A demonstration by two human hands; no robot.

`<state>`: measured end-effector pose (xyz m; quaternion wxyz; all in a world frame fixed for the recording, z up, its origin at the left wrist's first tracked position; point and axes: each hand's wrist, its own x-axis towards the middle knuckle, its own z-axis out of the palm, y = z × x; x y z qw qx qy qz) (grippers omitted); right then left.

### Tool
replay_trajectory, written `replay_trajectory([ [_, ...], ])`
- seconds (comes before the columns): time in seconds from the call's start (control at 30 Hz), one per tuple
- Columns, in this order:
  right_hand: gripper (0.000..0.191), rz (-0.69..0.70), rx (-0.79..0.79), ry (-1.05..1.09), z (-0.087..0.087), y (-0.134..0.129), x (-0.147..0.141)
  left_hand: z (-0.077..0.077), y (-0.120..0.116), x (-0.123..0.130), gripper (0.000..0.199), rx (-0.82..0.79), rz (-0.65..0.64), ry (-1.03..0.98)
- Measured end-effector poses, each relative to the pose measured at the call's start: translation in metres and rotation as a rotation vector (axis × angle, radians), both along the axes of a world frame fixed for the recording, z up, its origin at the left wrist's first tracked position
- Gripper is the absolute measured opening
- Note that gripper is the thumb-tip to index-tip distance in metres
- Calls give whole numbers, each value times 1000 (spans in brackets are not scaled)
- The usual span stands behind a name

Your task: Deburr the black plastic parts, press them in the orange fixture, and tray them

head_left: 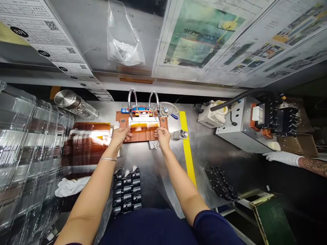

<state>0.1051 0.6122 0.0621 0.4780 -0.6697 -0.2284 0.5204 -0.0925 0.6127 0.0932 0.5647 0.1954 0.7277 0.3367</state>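
Note:
My left hand point(121, 136) pinches the left end of a thin strip point(143, 122), white with a row of small dark marks and amber along its lower part. Closed at the opposite end of this strip are the fingers of my right hand point(162, 136). The strip lies over or just above a brown block-like fixture point(143, 136); whether it touches cannot be made out. Two bent metal gooseneck tubes point(132, 97) reach down to the fixture from behind. A blue-handled lever point(174, 116) sits at its back right, and my fingers hide parts of its front corners.
Left stand clear plastic trays point(15, 146), amber sheets point(85, 146) and a steel flask point(76, 104). Black racks point(127, 190) lie nearer me. A small metal-capped bottle point(181, 134) stands by yellow tape point(187, 153). Another person's gloved hand point(282, 158) is beside a grey machine point(237, 136).

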Motion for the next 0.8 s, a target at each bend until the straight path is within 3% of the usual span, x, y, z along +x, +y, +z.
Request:
replay_trajectory([
  [0.27,11,-27,53,3,5,-1,1,5,2,0,16,159,-55,79],
  [0.33,11,-31,51,1,6,-1,2,4,3,-2,15,210,-148,272],
  [0.43,15,-34,24,-19,7,2,3,2,7,-3,18,244,-407,694],
  [0.5,16,-29,-16,-35,8,5,3,0,11,-3,20,221,-513,838],
  [0.8,15,45,-125,-25,6,17,8,-2,26,-4,17,160,-492,824],
])
